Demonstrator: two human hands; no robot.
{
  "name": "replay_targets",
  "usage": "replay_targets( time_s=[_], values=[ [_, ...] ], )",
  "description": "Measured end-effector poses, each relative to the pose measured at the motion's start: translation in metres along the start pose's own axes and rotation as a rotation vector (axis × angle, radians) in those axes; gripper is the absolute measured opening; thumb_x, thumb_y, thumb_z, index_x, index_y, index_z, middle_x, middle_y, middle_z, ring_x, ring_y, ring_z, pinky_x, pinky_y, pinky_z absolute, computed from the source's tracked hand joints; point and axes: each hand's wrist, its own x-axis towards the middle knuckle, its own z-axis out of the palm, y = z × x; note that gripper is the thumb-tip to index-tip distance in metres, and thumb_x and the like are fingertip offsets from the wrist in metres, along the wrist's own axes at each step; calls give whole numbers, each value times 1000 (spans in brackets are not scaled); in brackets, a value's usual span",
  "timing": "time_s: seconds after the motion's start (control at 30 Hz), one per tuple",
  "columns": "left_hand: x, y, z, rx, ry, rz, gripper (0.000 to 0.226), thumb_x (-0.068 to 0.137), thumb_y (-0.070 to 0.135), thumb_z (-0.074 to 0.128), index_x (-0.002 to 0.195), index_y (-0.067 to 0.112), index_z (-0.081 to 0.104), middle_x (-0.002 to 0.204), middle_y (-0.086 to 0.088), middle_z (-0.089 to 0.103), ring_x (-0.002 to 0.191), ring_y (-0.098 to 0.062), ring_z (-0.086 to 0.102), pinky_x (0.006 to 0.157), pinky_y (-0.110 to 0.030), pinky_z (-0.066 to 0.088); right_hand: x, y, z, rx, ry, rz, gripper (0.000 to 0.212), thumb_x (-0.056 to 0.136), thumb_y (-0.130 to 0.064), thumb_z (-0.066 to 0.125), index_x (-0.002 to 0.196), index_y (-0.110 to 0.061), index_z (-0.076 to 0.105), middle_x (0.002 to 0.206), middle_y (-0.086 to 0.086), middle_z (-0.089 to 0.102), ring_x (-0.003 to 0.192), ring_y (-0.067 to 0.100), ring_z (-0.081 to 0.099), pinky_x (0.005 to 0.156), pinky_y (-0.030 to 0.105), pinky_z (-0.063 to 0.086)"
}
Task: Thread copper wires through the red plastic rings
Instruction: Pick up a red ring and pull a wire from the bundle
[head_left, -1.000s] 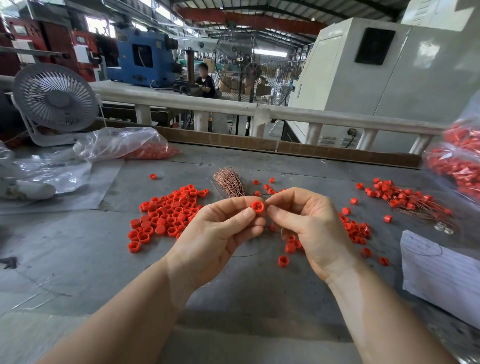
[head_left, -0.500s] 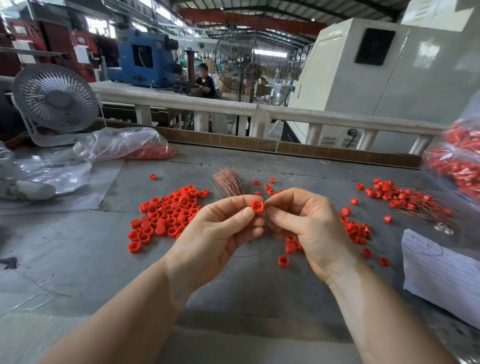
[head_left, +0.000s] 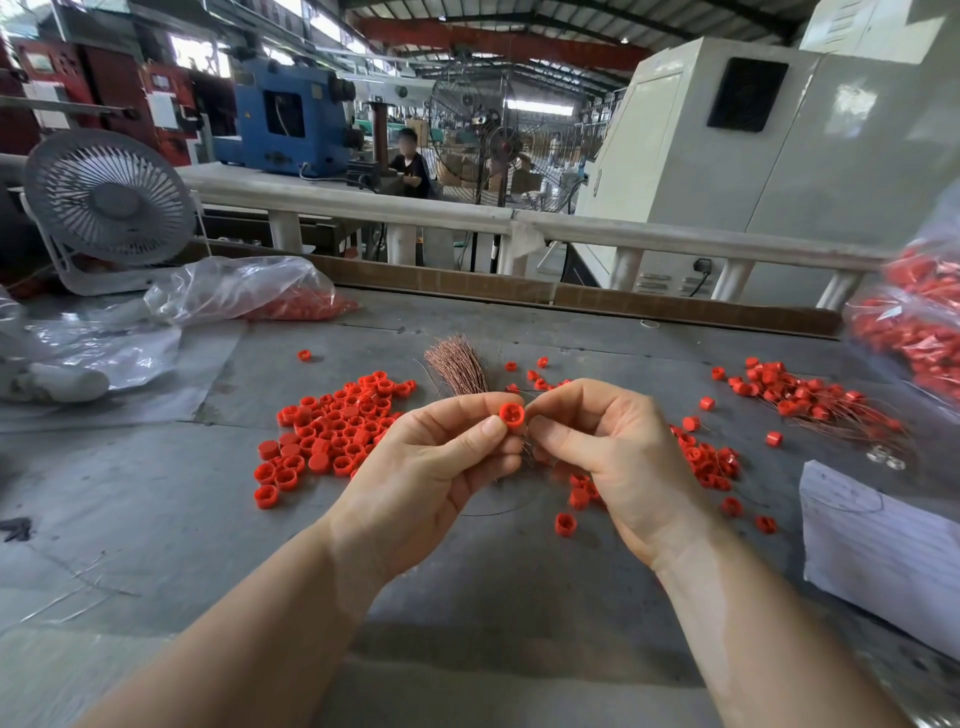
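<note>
Head view, centre of the frame: the left hand (head_left: 426, 467) pinches a red ring (head_left: 512, 415) between thumb and forefinger, open face toward the camera, held above the bench (head_left: 156, 519). The right hand (head_left: 613, 452) sits right against it, fingers curled, pinching a thin copper wire (head_left: 525, 451) at the ring's edge. Behind the hands, a copper wire bundle (head_left: 460, 366) fans out. Loose rings (head_left: 332, 431) pile at centre left, threaded rings (head_left: 810, 397) lie at right.
</note>
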Motion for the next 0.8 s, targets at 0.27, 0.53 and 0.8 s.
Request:
replay_targets(
  time_s=[0.27, 0.53, 0.8],
  values=[
    [0, 1, -2, -11, -25, -12, 20, 73, 8, 58, 79, 13, 76, 69, -4, 68, 64, -7, 65, 62, -17, 55, 0, 0, 1, 77, 10, 28, 17, 78, 0, 67, 72, -16, 65, 65, 3, 67, 62, 12, 63, 55, 19, 50],
    [0, 2, 0, -76, -52, -48, 20, 74, 8, 57, 77, 13, 76, 76, -4, 70, 64, -6, 65, 60, -15, 54, -1, 1, 3, 107, -67, 119, 15, 70, -9, 71, 80, -13, 61, 69, 2, 71, 67, 10, 67, 59, 18, 51],
    [3, -2, -2, -135, -12, -42, 19, 70, 6, 59, 77, 10, 76, 80, -8, 71, 71, -10, 69, 65, -17, 55, -1, 5, 3, 64, -49, 136, 14, 57, -24, 75, 68, -20, 68, 68, 3, 69, 64, 11, 65, 58, 19, 50]
  ],
)
